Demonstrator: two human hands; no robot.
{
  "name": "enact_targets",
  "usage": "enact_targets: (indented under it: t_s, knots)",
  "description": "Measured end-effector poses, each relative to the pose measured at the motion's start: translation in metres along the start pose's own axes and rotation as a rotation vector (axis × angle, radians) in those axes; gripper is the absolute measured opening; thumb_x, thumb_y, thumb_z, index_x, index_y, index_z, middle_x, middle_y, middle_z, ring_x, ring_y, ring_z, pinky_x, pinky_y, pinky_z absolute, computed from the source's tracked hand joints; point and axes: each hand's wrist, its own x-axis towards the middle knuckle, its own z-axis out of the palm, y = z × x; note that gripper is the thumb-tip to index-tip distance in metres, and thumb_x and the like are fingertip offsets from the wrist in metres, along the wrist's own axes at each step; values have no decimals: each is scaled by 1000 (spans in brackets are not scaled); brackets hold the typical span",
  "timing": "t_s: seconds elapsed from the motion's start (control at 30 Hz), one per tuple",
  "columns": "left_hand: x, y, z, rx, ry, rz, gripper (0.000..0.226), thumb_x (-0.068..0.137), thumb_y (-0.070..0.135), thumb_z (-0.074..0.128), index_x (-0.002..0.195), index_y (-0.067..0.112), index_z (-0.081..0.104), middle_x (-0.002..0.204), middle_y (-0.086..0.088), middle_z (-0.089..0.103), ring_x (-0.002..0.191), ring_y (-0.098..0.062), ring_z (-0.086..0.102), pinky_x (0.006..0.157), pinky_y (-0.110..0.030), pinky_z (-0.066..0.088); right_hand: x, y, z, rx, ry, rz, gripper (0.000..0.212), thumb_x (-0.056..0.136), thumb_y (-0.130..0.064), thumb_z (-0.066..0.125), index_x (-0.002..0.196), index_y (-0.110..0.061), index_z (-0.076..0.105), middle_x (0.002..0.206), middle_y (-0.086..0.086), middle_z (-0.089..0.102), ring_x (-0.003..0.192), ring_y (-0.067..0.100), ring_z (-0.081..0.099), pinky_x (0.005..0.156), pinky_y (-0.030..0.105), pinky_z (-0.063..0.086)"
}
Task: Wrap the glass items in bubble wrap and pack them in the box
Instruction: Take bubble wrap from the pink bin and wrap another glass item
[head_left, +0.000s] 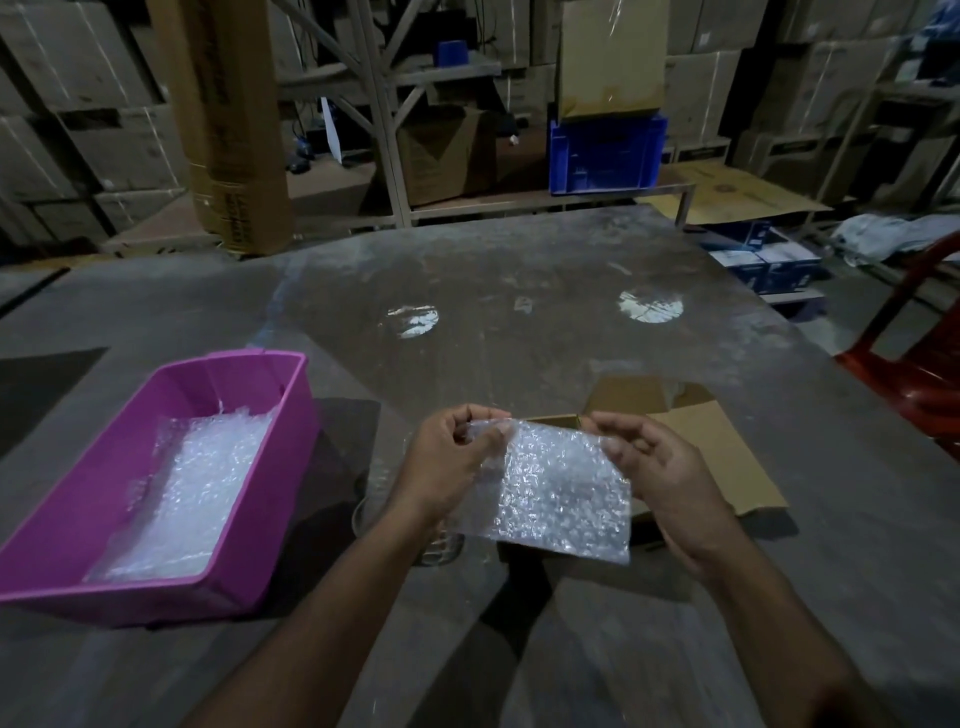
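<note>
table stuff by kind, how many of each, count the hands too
hands: 2 (left hand, right hand)
bubble wrap sheet held up: 1
pink bin with more bubble wrap: 1
cardboard box: 1
glass items, partly hidden under the arms: at least 1
total: 6

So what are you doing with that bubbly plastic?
A person holds a sheet of bubble wrap up by its top corners, the left hand pinching one and the right hand the other. Behind it sits an open cardboard box. A pink bin on the left holds more bubble wrap. A glass stands below the sheet, not yet wrapped.
</note>
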Motion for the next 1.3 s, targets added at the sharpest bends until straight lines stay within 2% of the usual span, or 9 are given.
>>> enact_targets:
  t_s: [0.2,0.33,0.43,0.57,0.8,0.93,1.03,1.2,1.3]
  knots:
    - [4,3,2,8,-64,75,11,90,15,75,101,13,74,88,-1,77,76,-9,70,61,-23,55,1,9,1,-132,30,51,21,83,-14,80,103,-15,72,97,4,77,89,23,73,75,37,60]
    - [10,0,-2,-81,-198,-67,54,81,21,85,129,15,60,116,-8,75,101,-25,74,80,-44,62,2,6,4,15,170,104,9,91,-11,71,94,-3,67,87,10,75,76,23,69,68,39,56]
    - [10,-14,0,-55,-271,-182,55,80,15,85,129,13,59,118,-9,75,102,-26,74,84,-45,61,3,6,9,47,283,144,6,93,-13,69,95,-7,68,88,8,76,76,21,72,70,40,58]
    - [12,-19,2,-178,-110,-234,40,81,5,82,118,7,65,110,-13,76,83,-17,75,62,-28,58,4,13,7,-192,286,135,6,90,-11,72,88,-16,69,82,-2,75,69,7,68,66,33,55]
    - [24,-12,7,-152,-15,-266,48,73,14,90,115,9,67,99,-12,79,82,-26,73,67,-33,55,8,2,7,-632,170,23,48,87,-32,77,128,-35,52,108,-14,60,96,7,58,77,30,46]
    - [28,-10,11,-150,10,-283,53,68,24,93,112,11,67,99,-11,79,81,-21,74,73,-37,54,14,5,11,-631,208,0,32,88,-21,74,108,-27,50,99,-12,61,87,7,59,71,28,45]
    - [27,-18,15,-264,-4,-342,90,53,45,98,128,12,61,115,-11,75,100,-25,72,76,-35,57,15,11,15,-622,210,19,25,88,-10,70,97,-26,53,99,-12,62,88,6,58,66,19,40]
    - [14,-44,25,-269,-149,-444,41,89,14,76,126,6,60,114,-12,75,92,-22,75,72,-33,61,16,20,20,-612,235,34,23,90,-6,65,95,-27,69,108,-7,68,99,15,63,75,25,43]
    - [14,-53,25,-195,-88,-403,46,90,2,74,131,8,54,117,-14,73,98,-26,75,72,-37,62,15,24,22,-712,217,59,22,93,-13,65,112,-23,71,120,-1,66,107,14,61,82,23,44]
